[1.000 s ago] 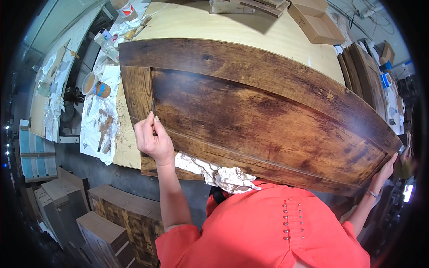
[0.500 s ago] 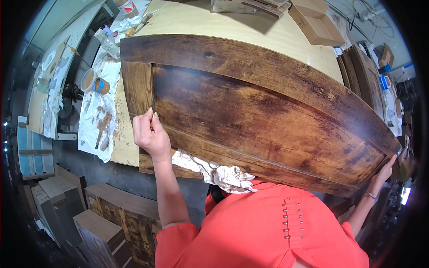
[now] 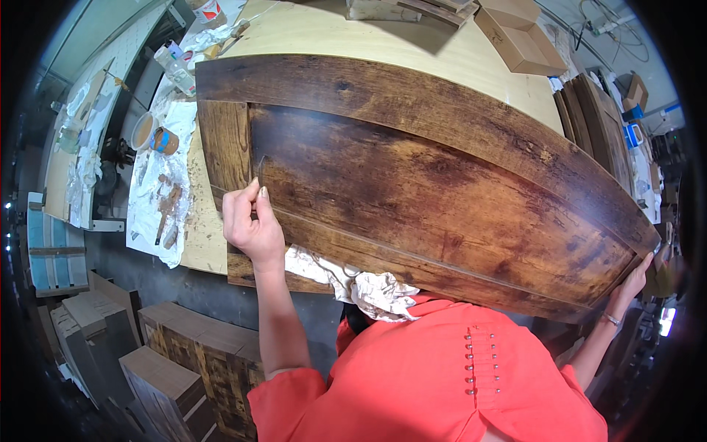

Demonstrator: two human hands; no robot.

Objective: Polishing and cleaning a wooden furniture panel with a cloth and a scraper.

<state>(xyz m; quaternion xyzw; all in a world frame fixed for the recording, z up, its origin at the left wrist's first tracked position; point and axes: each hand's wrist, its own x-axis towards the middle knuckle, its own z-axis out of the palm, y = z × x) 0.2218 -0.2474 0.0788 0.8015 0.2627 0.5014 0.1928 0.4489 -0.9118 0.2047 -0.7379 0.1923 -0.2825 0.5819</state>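
A large dark-brown wood-grain panel (image 3: 412, 184) with a raised frame round a recessed middle lies tilted toward me. Near its left end, my left hand (image 3: 250, 225) is closed in a pinch on a thin, dark, curved strip (image 3: 262, 166) that sticks up from the fingertips, over the recessed part. At the far right corner my right hand (image 3: 630, 287) grips the panel's edge, its fingers partly hidden behind it. A crumpled, stained white cloth (image 3: 383, 295) is tucked between the panel's near edge and my body. Another brown wooden piece (image 3: 243, 271) shows beneath, at the left.
A pale worktable (image 3: 294, 33) extends behind the panel. On the left, a stained white sheet (image 3: 151, 214) bears a tub (image 3: 143, 131), a brown jar with a blue band (image 3: 165, 141) and a bottle (image 3: 177, 75). Cardboard boxes (image 3: 519, 37) and stacked panels (image 3: 600, 125) stand right; cabinets (image 3: 199, 331) stand lower left.
My left hand has shifted slightly right, and the strip now stands away from the frame's inner edge, over the recess. The right hand keeps its grip.
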